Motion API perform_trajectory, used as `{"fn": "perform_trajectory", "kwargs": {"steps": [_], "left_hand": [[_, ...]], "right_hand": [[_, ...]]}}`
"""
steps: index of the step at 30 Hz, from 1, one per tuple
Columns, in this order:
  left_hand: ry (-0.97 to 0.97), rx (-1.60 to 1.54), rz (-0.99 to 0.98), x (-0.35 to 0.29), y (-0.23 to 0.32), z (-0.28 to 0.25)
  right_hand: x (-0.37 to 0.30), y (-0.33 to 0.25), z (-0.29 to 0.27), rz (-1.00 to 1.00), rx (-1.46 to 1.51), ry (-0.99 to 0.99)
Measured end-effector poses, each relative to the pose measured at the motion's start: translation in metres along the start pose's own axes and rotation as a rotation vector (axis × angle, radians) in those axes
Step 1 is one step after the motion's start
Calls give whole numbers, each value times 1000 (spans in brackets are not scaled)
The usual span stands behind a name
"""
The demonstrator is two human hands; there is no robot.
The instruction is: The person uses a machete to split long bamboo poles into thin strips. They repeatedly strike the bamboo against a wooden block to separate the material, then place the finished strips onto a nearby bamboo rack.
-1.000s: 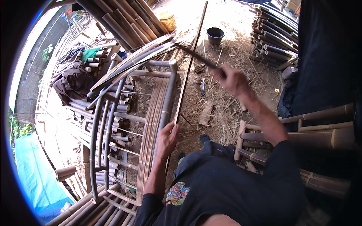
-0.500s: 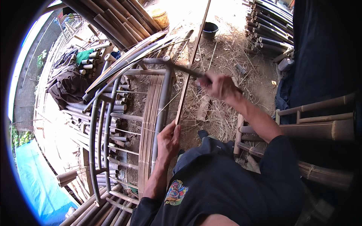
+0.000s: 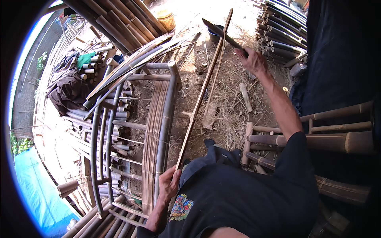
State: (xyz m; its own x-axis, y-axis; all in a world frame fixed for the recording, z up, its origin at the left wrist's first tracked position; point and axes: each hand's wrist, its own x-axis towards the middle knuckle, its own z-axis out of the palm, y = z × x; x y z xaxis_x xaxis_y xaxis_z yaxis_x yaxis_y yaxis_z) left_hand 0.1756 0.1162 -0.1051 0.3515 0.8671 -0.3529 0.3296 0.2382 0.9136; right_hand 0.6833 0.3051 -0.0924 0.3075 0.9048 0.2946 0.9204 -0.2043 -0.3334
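My left hand (image 3: pixel 168 184), near my body, is closed around the near end of a long bamboo strip (image 3: pixel 199 101). The strip slants up and away to the right. Farther out, my right hand (image 3: pixel 254 61) grips a dark-bladed machete (image 3: pixel 214 27) by its handle. Its blade crosses the strip near the far end, pointing up and left. A thinner sliver (image 3: pixel 215 79) hangs away from the strip just below the blade, its lower end over the ground.
A bamboo bench frame (image 3: pixel 168 115) stands left of the strip. Shavings (image 3: pixel 234 95) litter the dirt floor. A dark bucket (image 3: pixel 214 36) sits behind the blade. Bamboo poles (image 3: pixel 281 35) are stacked at far right; bamboo furniture (image 3: pixel 317 139) stands at my right.
My left hand has drawn back toward my body with the strip. My right hand and the machete have moved outward and right, close to the strip's far end. The hanging sliver now shows.
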Motion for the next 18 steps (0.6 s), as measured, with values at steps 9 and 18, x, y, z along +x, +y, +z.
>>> {"fn": "perform_trajectory", "kwargs": {"steps": [9, 18], "left_hand": [[42, 41, -111, -57, -55, -40], [117, 9, -22, 55, 23, 38]], "right_hand": [[78, 119, -54, 428, 170, 216], [-95, -66, 32, -300, 240, 16]]}}
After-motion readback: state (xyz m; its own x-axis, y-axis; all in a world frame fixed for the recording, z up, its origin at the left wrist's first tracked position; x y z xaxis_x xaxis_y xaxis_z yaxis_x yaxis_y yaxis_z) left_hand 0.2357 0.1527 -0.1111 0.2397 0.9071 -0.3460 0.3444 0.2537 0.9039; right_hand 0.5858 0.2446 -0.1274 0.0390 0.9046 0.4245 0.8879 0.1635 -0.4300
